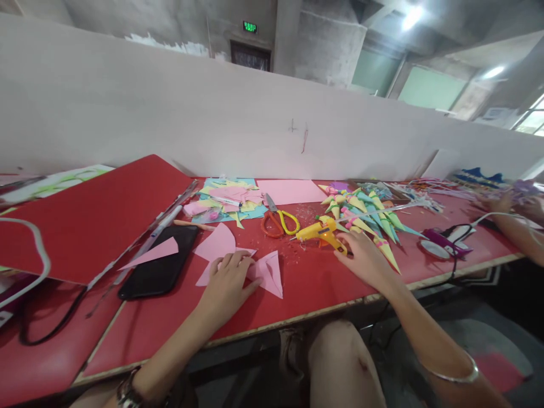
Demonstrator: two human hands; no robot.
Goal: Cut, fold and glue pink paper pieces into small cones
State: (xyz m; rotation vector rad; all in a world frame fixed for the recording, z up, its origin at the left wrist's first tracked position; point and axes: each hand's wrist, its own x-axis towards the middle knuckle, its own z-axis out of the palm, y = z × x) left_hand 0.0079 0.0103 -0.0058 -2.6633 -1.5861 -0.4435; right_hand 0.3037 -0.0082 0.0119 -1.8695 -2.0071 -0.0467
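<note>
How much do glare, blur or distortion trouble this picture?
Head view: the larger bright white ceiling light burns out at upper right; head view: a co-worker's bare hand at far right looks smeared; head view: wide-angle stretch toward the edges, with the long white partition slanting; head view: the yellow plastic glue gun at the bare right hand is slightly soft but readable.

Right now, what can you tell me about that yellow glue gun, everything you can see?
The glue gun looks plastic: yellow body, orange trigger, and a thin metallic-looking nozzle pointing left. A translucent stick seems to run from its rear. The person's right grip holds the handle's end. It's beside the scissors; whether it touches the table is unclear.
</note>
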